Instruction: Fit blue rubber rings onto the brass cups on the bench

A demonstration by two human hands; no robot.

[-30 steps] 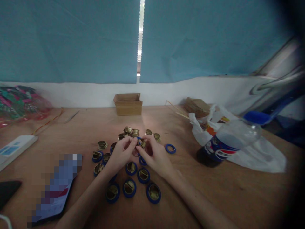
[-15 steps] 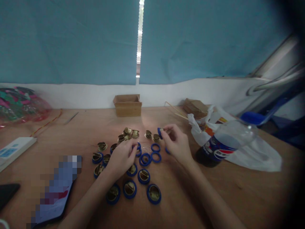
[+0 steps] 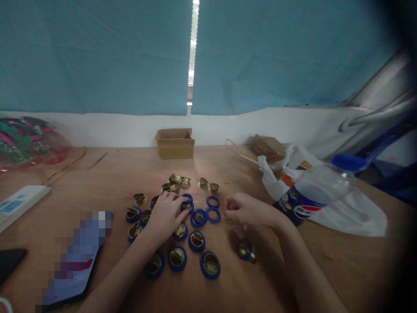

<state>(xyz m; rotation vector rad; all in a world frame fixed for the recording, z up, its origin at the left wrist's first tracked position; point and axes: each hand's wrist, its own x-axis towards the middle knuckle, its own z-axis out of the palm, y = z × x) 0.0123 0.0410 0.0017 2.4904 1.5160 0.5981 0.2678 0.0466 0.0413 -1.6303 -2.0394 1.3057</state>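
My left hand (image 3: 164, 215) hovers low over the blue rings, fingers stretched and thumb apart. Its fingertips are beside a blue ring (image 3: 187, 199); whether they touch it is unclear. To the right, my right hand (image 3: 243, 209) has curled fingers that hide whatever is in them. Below it is a brass-coloured round fitting (image 3: 244, 250) with a blue ring on it. More blue rings (image 3: 213, 214) lie between the hands. Several brass fittings with blue rings (image 3: 177, 258) sit nearer me, and bare brass fittings (image 3: 174, 179) are heaped farther back.
A small cardboard box (image 3: 176, 148) stands by the wall. On the right are a Pepsi bottle (image 3: 304, 204), a white plastic bag (image 3: 355, 219) and a brown package (image 3: 267, 148). A phone-like pixelated object (image 3: 76, 265) and a white power strip (image 3: 21, 204) are on the left.
My right hand has come nearer and lowered; the blue-ringed brass fitting formerly in its fingers is no longer there, and one now appears below it. My left fingers have spread.
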